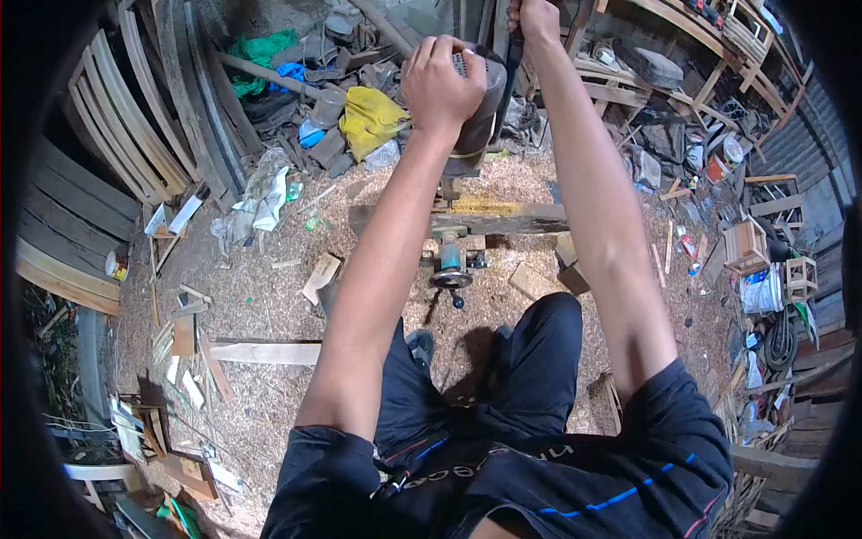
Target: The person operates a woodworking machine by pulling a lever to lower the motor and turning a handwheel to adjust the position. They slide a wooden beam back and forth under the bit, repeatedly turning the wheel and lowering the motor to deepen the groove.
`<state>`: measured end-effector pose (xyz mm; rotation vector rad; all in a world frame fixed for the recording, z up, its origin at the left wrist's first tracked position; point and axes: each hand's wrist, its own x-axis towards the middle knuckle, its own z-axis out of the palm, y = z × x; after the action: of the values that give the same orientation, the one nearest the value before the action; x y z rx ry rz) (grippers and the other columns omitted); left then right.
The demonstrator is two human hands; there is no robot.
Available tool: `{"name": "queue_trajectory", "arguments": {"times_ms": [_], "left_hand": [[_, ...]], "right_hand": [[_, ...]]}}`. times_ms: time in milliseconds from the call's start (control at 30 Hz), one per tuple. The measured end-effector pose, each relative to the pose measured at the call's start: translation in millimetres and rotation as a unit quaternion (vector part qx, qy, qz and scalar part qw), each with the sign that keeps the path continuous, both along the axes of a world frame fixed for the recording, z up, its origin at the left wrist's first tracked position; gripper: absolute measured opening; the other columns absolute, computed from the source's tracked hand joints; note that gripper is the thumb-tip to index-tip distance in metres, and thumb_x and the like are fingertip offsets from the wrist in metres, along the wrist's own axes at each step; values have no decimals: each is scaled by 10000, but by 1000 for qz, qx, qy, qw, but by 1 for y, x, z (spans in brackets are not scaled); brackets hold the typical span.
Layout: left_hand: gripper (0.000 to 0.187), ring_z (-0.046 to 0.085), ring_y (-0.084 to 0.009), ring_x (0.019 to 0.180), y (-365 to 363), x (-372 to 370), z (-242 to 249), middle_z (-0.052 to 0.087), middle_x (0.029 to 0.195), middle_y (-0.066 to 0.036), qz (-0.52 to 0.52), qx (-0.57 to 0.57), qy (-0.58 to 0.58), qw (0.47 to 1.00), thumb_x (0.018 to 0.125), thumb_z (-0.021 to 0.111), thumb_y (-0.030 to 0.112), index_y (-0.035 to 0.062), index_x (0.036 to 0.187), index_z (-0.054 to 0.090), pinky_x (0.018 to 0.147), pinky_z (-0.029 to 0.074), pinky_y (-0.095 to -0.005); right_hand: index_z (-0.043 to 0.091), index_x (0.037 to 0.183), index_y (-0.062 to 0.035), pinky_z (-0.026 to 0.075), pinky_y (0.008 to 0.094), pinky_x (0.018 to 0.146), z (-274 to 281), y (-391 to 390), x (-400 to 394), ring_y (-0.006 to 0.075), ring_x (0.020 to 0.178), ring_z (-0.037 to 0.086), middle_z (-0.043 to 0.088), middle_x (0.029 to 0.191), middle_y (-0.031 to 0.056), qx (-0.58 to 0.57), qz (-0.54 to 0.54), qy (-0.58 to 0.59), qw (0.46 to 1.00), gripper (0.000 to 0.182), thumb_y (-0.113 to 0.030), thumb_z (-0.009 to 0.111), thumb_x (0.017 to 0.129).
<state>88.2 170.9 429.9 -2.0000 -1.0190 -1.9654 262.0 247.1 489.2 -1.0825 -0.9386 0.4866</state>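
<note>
My left hand (442, 83) lies over the top of a dark machine's motor housing (470, 144), its fingers curled round the vented end. Higher up, at the top edge of the view, my right hand (536, 20) is closed round a dark lever (514, 56) beside the housing; part of that hand is cut off. Below the housing, a wooden board (530, 225) lies across the machine, with yellowish sawdust on it. A teal clamp (450, 257) with a round handwheel (451, 279) sticks out towards me. The tool's working tip is hidden.
Wood shavings cover the floor (269, 395). Curved timber pieces (126, 117) lean at the left. A yellow cloth (370, 121) lies among scraps behind the machine. Offcuts (534, 281) lie near my feet. Small wooden frames (745, 245) and a coiled hose (779, 346) are at the right.
</note>
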Motion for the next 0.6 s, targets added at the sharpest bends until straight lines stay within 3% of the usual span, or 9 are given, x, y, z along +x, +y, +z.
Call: {"name": "queue_trajectory", "arguments": {"times_ms": [33, 133, 267, 400, 500, 600], "left_hand": [[168, 631, -336, 793, 1, 0, -3, 654, 821, -115, -3, 6, -4, 1000, 787, 563, 202, 67, 811, 661, 711, 489, -412], [170, 631, -337, 786, 3, 1, -9, 653, 813, -115, 4, 13, 0, 1000, 786, 566, 203, 66, 810, 664, 710, 490, -411], [166, 629, -334, 773, 5, 0, -14, 648, 787, -108, -12, 30, -7, 999, 787, 581, 217, 76, 801, 667, 697, 486, -407], [155, 622, -330, 746, 2, -3, -15, 638, 768, -104, -33, 52, 14, 998, 787, 584, 212, 79, 785, 662, 668, 483, -394], [146, 621, -327, 739, 4, -2, -16, 635, 763, -104, -17, 65, 1, 998, 786, 579, 197, 76, 774, 660, 650, 484, -388], [138, 618, -324, 734, 4, -2, -16, 633, 762, -101, -39, 71, -10, 997, 784, 570, 180, 72, 765, 655, 643, 485, -387]], "right_hand": [[535, 636, -108, 353, 313, 449, 5, -31, -12, 130, 455, 466, 494, 538, 4, -9, 35, 34, 999, 443, -406, 435, 948], [539, 638, -103, 367, 311, 457, -4, -72, -26, 141, 464, 482, 507, 547, 11, 14, -4, 20, 1000, 444, -395, 429, 953], [529, 626, -92, 376, 297, 490, -31, -89, -19, 149, 503, 496, 531, 584, 29, 46, 86, 54, 994, 438, -367, 431, 952], [556, 674, -77, 357, 282, 513, -34, -112, -30, 128, 531, 462, 495, 602, 8, 53, 88, 90, 991, 397, -340, 459, 954], [566, 706, -67, 344, 269, 525, -34, -118, -43, 106, 541, 432, 474, 610, -9, 77, -8, 56, 995, 346, -288, 471, 954], [549, 690, -78, 332, 256, 556, -48, -124, -41, 94, 575, 430, 466, 617, -27, 123, 36, 37, 991, 334, -253, 466, 963]]}}
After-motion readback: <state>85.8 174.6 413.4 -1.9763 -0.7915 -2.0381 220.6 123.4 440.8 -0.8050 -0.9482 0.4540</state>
